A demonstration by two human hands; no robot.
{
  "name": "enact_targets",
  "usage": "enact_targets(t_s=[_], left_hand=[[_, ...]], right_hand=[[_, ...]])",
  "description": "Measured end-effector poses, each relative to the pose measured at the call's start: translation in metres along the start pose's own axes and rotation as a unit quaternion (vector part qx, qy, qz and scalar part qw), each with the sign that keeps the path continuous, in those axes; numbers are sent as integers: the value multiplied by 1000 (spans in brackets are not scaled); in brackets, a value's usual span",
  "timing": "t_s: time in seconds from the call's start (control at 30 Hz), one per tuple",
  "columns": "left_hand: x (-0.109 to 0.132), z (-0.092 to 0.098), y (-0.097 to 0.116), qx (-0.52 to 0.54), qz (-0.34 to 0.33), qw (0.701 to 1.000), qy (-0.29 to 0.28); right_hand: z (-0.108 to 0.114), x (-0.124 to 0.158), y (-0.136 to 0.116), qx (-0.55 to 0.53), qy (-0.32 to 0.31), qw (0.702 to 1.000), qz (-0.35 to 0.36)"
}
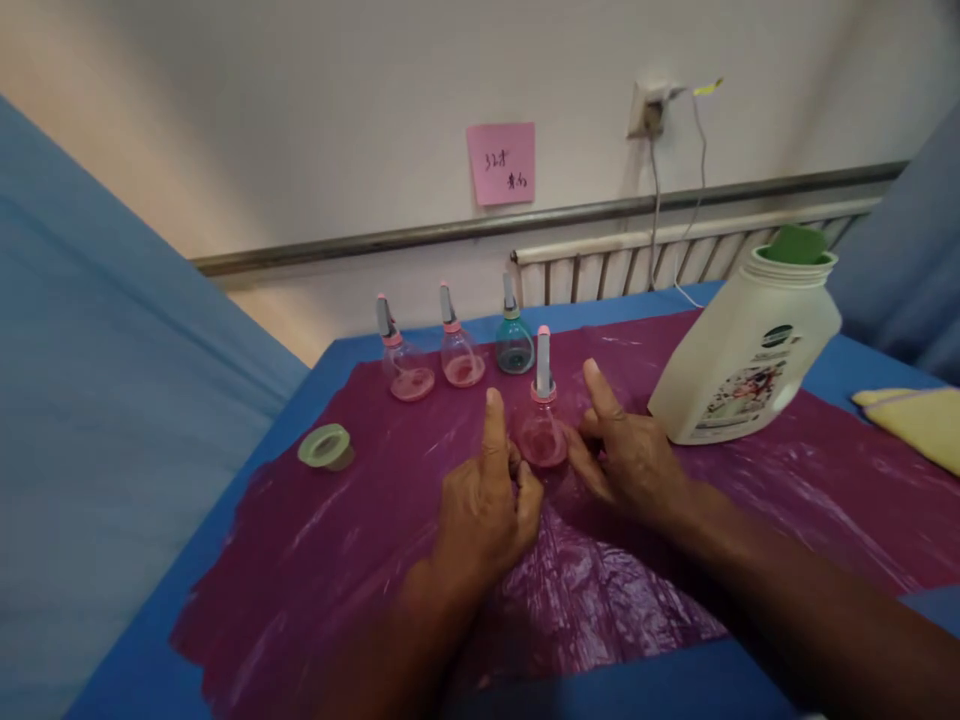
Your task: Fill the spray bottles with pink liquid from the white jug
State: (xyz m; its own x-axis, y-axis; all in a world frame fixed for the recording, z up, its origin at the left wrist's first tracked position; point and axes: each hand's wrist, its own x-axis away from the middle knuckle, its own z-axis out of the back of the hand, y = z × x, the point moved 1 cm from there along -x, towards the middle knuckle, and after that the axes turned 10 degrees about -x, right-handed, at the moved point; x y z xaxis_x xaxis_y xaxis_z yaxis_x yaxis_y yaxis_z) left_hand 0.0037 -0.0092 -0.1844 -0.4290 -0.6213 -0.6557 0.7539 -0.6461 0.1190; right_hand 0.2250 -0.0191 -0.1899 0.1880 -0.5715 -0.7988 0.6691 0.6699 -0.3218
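A small clear bulb-shaped bottle (541, 425) with pink liquid and a grey nozzle stands upright on the purple plastic sheet (337, 560). My left hand (484, 505) rests to its left, index finger raised, the other fingers curled against the bottle's side. My right hand (622, 450) sits on its right, thumb up, fingers closing round the bottle's base. Behind stand two similar pink-filled bottles (405, 365) (459, 355) and a teal one (514, 340) in a row.
A large white jug (746, 350) with an open green-rimmed mouth leans at the right. A green cap (326, 446) lies at the left on the sheet. Yellow cloth (911, 420) lies at the far right. Blue fabric (97, 400) borders the left side.
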Motion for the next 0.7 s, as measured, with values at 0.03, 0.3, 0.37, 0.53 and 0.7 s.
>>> enact_targets(t_s=[0.03, 0.3, 0.37, 0.53, 0.7], left_hand=[[0, 1, 1, 1, -4, 1000, 4], [7, -6, -3, 30, 69, 995, -72], [7, -11, -6, 51, 93, 990, -92], [9, -20, -16, 76, 108, 991, -36], [18, -36, -25, 92, 87, 991, -31]], right_hand=[[1, 1, 0, 2, -5, 1000, -8], [1, 11, 4, -36, -41, 996, -64], [2, 11, 8, -55, -21, 994, -96], [-6, 7, 19, -119, 37, 978, -169], [-30, 6, 27, -197, 8, 961, -194]])
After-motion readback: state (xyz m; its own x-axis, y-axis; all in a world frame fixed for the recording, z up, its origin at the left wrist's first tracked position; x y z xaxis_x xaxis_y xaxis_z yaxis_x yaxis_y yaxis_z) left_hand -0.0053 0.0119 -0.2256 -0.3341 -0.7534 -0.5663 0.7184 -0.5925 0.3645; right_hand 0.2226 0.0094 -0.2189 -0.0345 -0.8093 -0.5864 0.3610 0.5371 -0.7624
